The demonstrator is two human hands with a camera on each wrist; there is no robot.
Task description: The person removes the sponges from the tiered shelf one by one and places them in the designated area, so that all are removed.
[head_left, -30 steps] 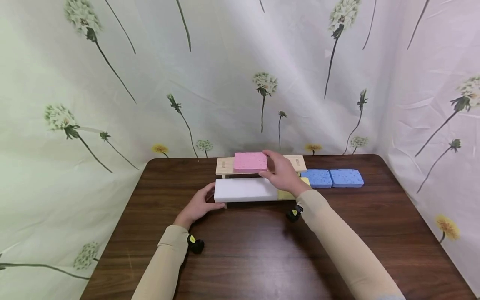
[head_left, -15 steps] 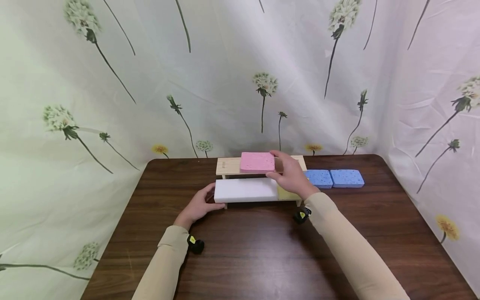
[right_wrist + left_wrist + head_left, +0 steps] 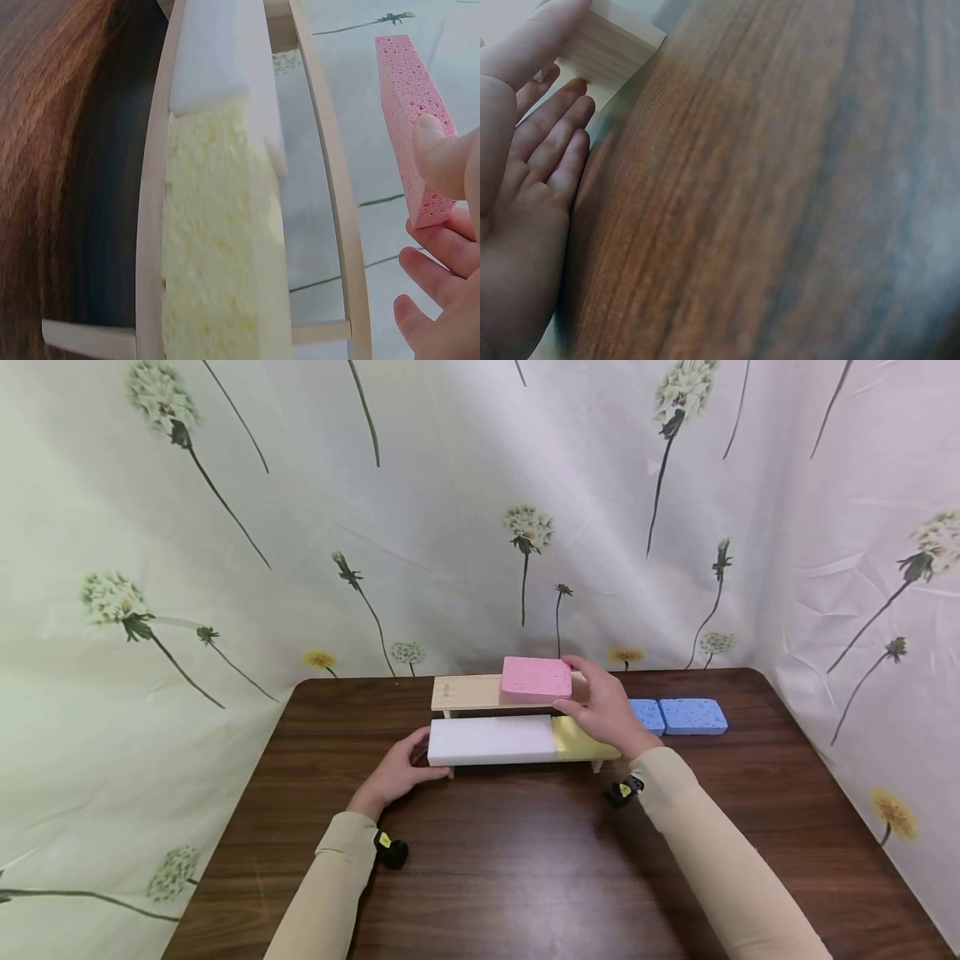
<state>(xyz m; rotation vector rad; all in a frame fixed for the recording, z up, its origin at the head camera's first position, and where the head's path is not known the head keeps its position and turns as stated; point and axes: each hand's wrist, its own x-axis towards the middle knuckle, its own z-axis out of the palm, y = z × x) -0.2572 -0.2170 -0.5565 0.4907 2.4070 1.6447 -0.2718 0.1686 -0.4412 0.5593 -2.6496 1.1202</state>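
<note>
Right fingers [image 3: 446,244] pinching pink sponge [image 3: 536,678], left fingers [image 3: 570,160] loosely spread; brown table [image 3: 487,868] (2 blue sponges [image 3: 693,717]), flowered backdrop [image 3: 450,510].

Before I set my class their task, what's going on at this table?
A person is working with both hands. The right hand pinches a pink sponge over the rear level of a wooden rack, while the left hand holds the rack's left end. On the rack's front level, a white block lies at the left with a yellow sponge beside it at the right. Two blue sponges lie side by side on the table, right of the rack.
</note>
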